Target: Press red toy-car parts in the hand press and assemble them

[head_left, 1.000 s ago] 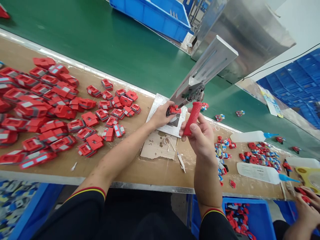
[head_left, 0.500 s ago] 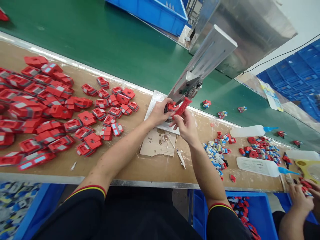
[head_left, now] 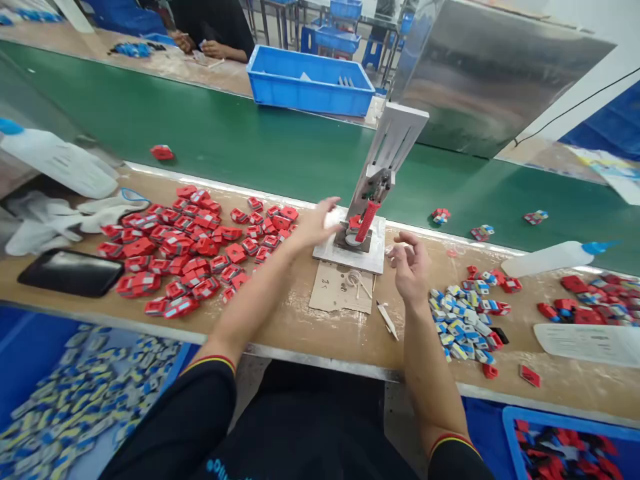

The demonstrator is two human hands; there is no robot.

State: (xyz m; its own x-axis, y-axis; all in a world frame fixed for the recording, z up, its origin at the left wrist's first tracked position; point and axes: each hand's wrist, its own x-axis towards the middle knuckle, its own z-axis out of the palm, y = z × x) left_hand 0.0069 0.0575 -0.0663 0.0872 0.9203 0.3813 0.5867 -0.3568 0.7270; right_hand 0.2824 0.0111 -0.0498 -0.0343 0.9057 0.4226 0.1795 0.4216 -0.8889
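Note:
My left hand (head_left: 317, 225) is open, fingers stretched out, just left of a metal toggle press (head_left: 373, 167). Nothing shows in it. My right hand (head_left: 413, 270) hovers to the right of the press, fingers loosely bent and apart, with nothing visible between them. The press's red handle (head_left: 369, 220) slants down in front, touched by neither hand. A red plastic part (head_left: 355, 222) sits in the dark fixture (head_left: 353, 239), partly hidden by the handle. A pile of red plastic parts (head_left: 193, 240) lies left of my left arm. Small blue, white and yellow parts (head_left: 463, 323) lie right of my right arm.
Below the press are a cardboard piece (head_left: 325, 293) and a white pointed tool (head_left: 387, 321). Clear bottles (head_left: 547, 259), a black phone (head_left: 70, 272) and a green conveyor (head_left: 210, 140) surround the work. A blue bin (head_left: 310, 103) stands behind; another person sits at the far bench.
Both hands have come off the press, the left moving left and the right moving right off the red handle. The view has shifted, showing more on the left and far side.

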